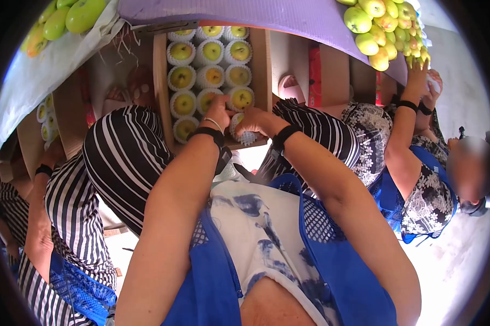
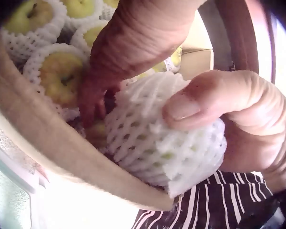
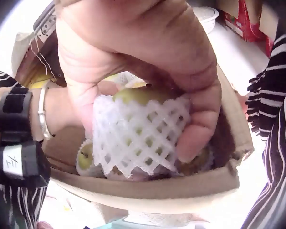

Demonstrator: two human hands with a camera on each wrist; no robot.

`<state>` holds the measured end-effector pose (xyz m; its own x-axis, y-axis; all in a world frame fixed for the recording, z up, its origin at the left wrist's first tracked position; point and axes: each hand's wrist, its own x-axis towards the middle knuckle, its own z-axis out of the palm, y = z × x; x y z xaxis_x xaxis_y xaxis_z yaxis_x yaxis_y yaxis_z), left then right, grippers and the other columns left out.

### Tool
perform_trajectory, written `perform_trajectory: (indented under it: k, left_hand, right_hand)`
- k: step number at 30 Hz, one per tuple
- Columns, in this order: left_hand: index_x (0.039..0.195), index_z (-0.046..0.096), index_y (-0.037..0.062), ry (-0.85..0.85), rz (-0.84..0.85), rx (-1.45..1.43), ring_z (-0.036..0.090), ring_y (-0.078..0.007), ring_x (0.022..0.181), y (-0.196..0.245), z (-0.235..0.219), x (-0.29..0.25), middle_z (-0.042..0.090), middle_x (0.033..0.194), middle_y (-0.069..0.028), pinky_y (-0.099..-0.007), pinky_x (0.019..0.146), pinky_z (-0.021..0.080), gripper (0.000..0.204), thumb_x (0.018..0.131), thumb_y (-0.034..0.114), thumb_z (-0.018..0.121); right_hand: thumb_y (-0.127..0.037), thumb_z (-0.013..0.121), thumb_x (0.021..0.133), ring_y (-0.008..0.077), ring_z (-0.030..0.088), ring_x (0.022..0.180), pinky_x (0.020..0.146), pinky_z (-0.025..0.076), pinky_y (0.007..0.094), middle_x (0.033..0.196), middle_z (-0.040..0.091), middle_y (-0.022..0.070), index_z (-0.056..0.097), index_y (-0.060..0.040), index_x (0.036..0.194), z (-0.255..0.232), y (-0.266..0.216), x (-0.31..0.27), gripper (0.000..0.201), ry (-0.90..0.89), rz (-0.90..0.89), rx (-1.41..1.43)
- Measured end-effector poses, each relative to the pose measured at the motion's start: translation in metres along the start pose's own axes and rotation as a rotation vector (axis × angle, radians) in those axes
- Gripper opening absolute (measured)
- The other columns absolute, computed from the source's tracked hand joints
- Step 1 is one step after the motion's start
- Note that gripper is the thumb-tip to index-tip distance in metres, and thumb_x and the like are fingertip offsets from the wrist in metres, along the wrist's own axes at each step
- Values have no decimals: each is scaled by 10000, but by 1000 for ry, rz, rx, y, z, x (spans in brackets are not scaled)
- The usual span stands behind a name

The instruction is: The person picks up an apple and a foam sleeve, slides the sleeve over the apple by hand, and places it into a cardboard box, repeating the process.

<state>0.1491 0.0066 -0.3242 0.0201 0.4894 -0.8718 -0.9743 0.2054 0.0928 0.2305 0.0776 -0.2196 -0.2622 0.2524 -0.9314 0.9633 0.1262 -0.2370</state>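
My right hand (image 1: 258, 120) grips a yellow-green apple (image 3: 150, 95) in a white foam net (image 2: 148, 129). In the right wrist view the fingers and thumb hold it from both sides, above the near edge of the cardboard box (image 1: 265, 76). My left hand (image 1: 219, 112) reaches down into the box just left of that apple. In the left wrist view its fingers (image 2: 93, 107) point down between the held apple and a netted apple (image 2: 62, 78), the tips partly hidden. Rows of apples in foam nets (image 1: 212, 51) fill the box ahead of both hands.
Green apples (image 1: 383, 27) are piled on the purple-covered surface (image 1: 288, 16) above the box, with more at upper left (image 1: 84, 15). A person at right (image 1: 413, 179) reaches to the pile. Another person's arm (image 1: 38, 233) shows at left, near a box of netted apples (image 1: 46, 119).
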Motion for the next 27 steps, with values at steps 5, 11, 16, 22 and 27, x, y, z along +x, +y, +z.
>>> perform_trajectory:
  k: [5, 11, 16, 22, 27]
  left_hand:
    - [1193, 458, 3, 55, -61, -79, 514, -427, 1002, 0, -2, 15, 502, 1149, -312, -567, 905, 384, 473, 835, 306, 517]
    - [1193, 474, 20, 51, -14, -118, 517, -390, 1024, 1, 4, -3, 517, 1144, -263, -535, 908, 401, 442, 850, 296, 511]
    - [1158, 496, 13, 46, -28, -43, 514, -356, 1012, -3, 1, -4, 535, 1109, -229, -501, 916, 405, 402, 869, 292, 502]
    - [1104, 530, 26, -126, -22, 126, 514, -290, 1015, -2, -9, -15, 553, 1102, -176, -419, 862, 431, 344, 865, 273, 511]
    - [1013, 581, 37, -44, 42, 581, 577, -266, 843, 4, -24, -8, 612, 978, -140, -353, 710, 473, 264, 835, 223, 526]
  right_hand:
    - [-254, 814, 440, 272, 651, 798, 698, 530, 364, 898, 655, 182, 632, 73, 914, 12, 13, 27, 604, 42, -11, 38]
    - [-293, 823, 493, 415, 590, 940, 808, 499, 378, 1001, 591, 275, 535, 52, 1057, 42, 30, 38, 722, 411, -217, -83]
    - [-368, 819, 521, 428, 531, 1016, 874, 454, 415, 1066, 517, 309, 463, 53, 1103, 55, 31, 36, 803, 556, -187, -146]
    - [-367, 776, 582, 435, 494, 1065, 902, 439, 429, 1148, 440, 303, 364, 29, 1200, 58, 34, 39, 842, 533, -193, -142]
    - [-298, 766, 605, 441, 440, 1111, 945, 401, 425, 1198, 396, 306, 300, 26, 1234, 60, 28, 34, 847, 528, -135, -128]
